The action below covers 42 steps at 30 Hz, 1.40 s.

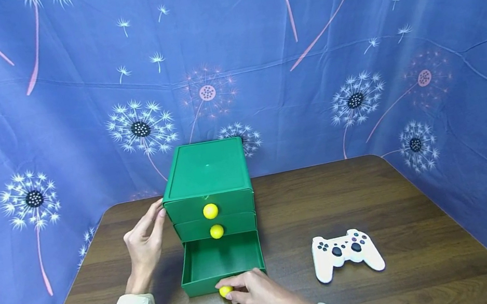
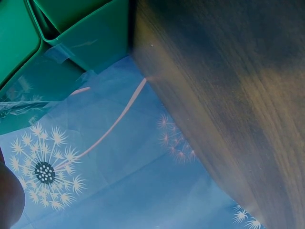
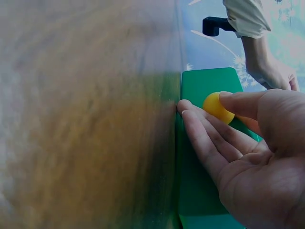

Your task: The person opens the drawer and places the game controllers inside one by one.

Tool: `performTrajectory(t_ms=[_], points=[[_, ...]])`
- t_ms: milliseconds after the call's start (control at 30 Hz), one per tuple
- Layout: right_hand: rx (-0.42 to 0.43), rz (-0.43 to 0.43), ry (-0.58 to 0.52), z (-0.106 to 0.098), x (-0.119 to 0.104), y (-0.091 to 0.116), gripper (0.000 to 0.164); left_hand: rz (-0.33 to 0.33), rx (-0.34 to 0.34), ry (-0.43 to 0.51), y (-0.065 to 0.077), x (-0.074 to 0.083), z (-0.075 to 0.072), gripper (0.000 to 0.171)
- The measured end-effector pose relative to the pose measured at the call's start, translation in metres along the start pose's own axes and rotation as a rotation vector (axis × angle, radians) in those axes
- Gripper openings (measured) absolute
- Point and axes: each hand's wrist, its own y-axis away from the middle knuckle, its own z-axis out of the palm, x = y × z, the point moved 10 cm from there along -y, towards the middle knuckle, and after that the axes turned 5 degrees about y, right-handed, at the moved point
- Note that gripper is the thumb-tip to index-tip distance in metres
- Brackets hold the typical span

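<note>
A green drawer cabinet with round yellow knobs stands on the table. Its bottom drawer is pulled out and looks bare inside; the two upper drawers are closed. At the front of that drawer, my right hand pinches the yellow knob between thumb and fingers. In the right wrist view, the other fingers of the right hand lie along the green front. My left hand touches the cabinet's upper left front edge with fairly straight fingers. Only a dark bit of that hand shows in the left wrist view.
To the right of the cabinet lies a white game controller on the brown wooden table. A blue cloth with dandelion prints hangs behind and around the table. Clear tape shows on the cabinet's side.
</note>
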Motion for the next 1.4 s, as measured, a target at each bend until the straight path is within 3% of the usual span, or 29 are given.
performTrajectory(t_ms=[267, 867, 1233, 1400], points=[[0.011, -0.027, 0.022, 0.002, -0.004, 0.004, 0.025, 0.006, 0.000, -0.006, 0.004, -0.012, -0.001, 0.042], [0.015, -0.044, 0.044, 0.004, -0.009, 0.009, 0.026, -0.003, -0.005, -0.014, 0.007, -0.017, -0.002, 0.042], [0.010, -0.039, 0.108, 0.005, -0.011, 0.011, 0.029, 0.011, -0.003, -0.009, -0.004, 0.012, 0.002, 0.039], [-0.016, -0.008, 0.081, 0.007, -0.009, 0.010, 0.030, 0.015, -0.004, -0.013, -0.007, 0.020, 0.002, 0.039]])
